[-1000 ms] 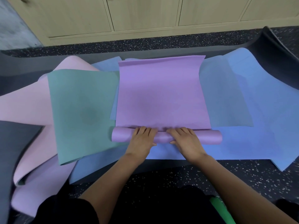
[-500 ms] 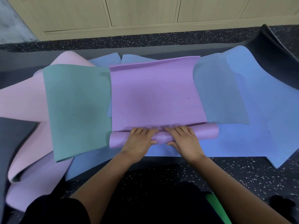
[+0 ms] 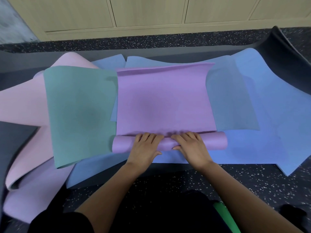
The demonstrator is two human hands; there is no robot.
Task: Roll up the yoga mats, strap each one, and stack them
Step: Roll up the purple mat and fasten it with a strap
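Observation:
A purple yoga mat (image 3: pixel 161 101) lies open in the middle of the floor on top of other mats. Its near end is rolled into a tube (image 3: pixel 216 142) that runs left to right. My left hand (image 3: pixel 144 148) and my right hand (image 3: pixel 191 147) sit side by side on the middle of the tube. On both hands the fingers curve over the top of the roll and the thumbs lie against its near side. No strap is in view.
A teal mat (image 3: pixel 80 111) overlaps the purple one on the left, above a pink mat (image 3: pixel 21 105). A wide blue mat (image 3: pixel 272 135) and a grey-blue sheet (image 3: pixel 232 101) lie to the right. A dark mat (image 3: pixel 286 52) curls up at far right. Cabinets (image 3: pixel 148 12) stand behind; a green object (image 3: pixel 225 217) lies near my knee.
The purple roll has turned a little further away from me and looks thicker. The mat's far edge has drawn nearer and lifted slightly. Both hands stayed on the roll.

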